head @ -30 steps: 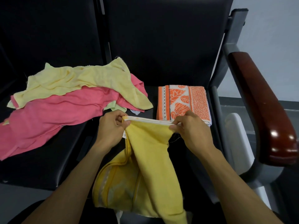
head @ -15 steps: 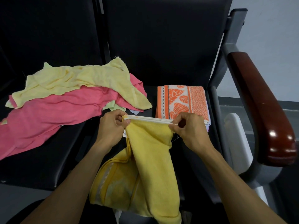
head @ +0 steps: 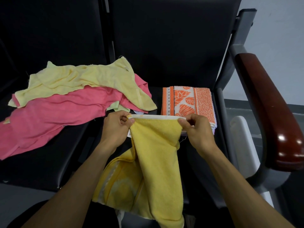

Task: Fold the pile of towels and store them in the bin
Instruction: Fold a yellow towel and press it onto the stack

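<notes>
Bright yellow towel (head: 156, 155) with white edge, pink towel (head: 54, 116), pale yellow towel (head: 92, 81), orange-and-white leaf-patterned folded towel (head: 187, 101), black seat (head: 164, 46), reddish-brown armrest (head: 269, 112)

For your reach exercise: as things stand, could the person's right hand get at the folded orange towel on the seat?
Probably yes. The right hand is just in front of the folded orange towel with nothing between them, but it is pinching the yellow towel, so it must let go first.

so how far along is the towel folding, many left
Done: one orange leaf-patterned towel lies folded on the black seat. In hand: the left hand and right hand pinch the top edge of a bright yellow terry towel, unfolded and hanging. Left: a pale yellow towel and a pink towel lie crumpled, with a green piece peeking beneath. No bin is in view.
</notes>
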`<state>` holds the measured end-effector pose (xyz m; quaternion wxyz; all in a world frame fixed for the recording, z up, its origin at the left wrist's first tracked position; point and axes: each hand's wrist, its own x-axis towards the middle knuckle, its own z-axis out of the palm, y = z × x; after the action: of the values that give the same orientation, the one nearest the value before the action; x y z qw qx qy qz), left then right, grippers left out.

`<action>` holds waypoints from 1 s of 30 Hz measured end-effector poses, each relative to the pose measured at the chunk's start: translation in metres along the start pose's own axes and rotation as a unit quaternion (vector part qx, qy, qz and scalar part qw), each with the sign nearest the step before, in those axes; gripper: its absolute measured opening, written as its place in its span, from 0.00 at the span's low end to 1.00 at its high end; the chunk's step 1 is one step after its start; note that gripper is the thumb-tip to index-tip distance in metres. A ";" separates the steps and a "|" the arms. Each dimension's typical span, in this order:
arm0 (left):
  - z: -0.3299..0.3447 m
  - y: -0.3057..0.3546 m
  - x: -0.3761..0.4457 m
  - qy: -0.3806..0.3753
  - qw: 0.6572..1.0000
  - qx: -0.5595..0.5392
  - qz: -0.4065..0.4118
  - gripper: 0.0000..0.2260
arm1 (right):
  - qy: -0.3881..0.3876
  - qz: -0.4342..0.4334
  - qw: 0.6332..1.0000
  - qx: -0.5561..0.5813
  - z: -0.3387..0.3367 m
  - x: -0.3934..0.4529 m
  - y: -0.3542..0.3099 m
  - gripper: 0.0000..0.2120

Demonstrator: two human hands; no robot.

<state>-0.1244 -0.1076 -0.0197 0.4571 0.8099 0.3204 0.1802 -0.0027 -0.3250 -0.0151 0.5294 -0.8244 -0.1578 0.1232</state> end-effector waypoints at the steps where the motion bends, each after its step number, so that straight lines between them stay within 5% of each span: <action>1: 0.000 -0.001 0.000 0.002 1.000 0.005 0.002 0.03 | 0.001 0.004 1.000 0.016 0.001 -0.001 -0.001 0.08; 15: -0.026 0.052 -0.030 0.032 0.998 -0.036 0.043 0.03 | 0.022 -0.040 0.995 0.092 -0.015 -0.035 -0.037 0.07; 26: -0.129 0.171 -0.081 0.170 0.969 -0.054 0.169 0.03 | 0.106 -0.248 0.962 0.038 -0.073 -0.089 -0.185 0.06; 30: -0.150 0.186 -0.098 0.131 0.974 0.029 0.183 0.02 | 0.102 -0.303 0.943 -0.095 -0.083 -0.107 -0.205 0.10</action>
<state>-0.2177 -0.1513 0.2166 0.3461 0.8372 0.2289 0.3563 -0.0967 -0.3557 0.2094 0.4746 -0.7920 -0.3564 -0.1434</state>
